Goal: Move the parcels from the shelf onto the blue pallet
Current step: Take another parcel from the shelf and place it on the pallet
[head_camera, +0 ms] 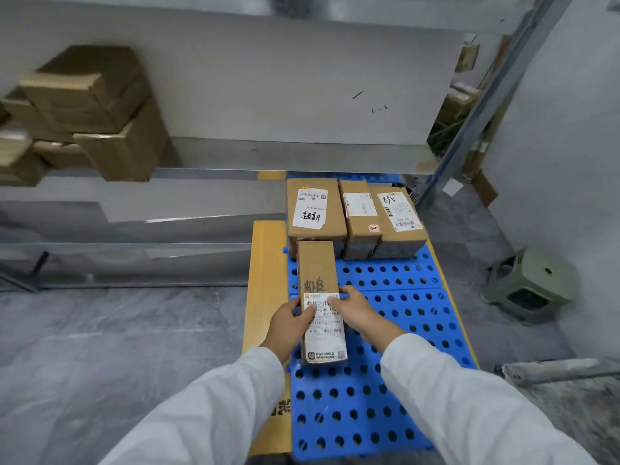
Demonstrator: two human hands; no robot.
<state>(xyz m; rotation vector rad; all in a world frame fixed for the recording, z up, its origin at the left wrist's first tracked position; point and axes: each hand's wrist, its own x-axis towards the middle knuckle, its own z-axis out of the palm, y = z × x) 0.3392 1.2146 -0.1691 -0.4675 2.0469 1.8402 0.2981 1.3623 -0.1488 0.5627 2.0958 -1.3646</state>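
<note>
A long narrow cardboard parcel (pixel 317 270) with a white label lies lengthwise over the blue pallet (pixel 396 330), held from both sides. My left hand (pixel 290 325) grips its left edge, thumb on the label. My right hand (pixel 355 310) grips its right edge. Three more brown parcels stand in a row at the pallet's far end: one with handwriting (pixel 315 209), a narrow middle one (pixel 360 216), and one marked A68 (pixel 399 216). Several cardboard parcels (pixel 94 109) are stacked on the grey metal shelf (pixel 268 152) at the left.
A yellow board (pixel 265 283) lies along the pallet's left edge. A green plastic stool (pixel 533 283) stands on the grey floor to the right. A metal shelf post (pixel 469 129) rises behind the pallet. Some debris lies at the right edge.
</note>
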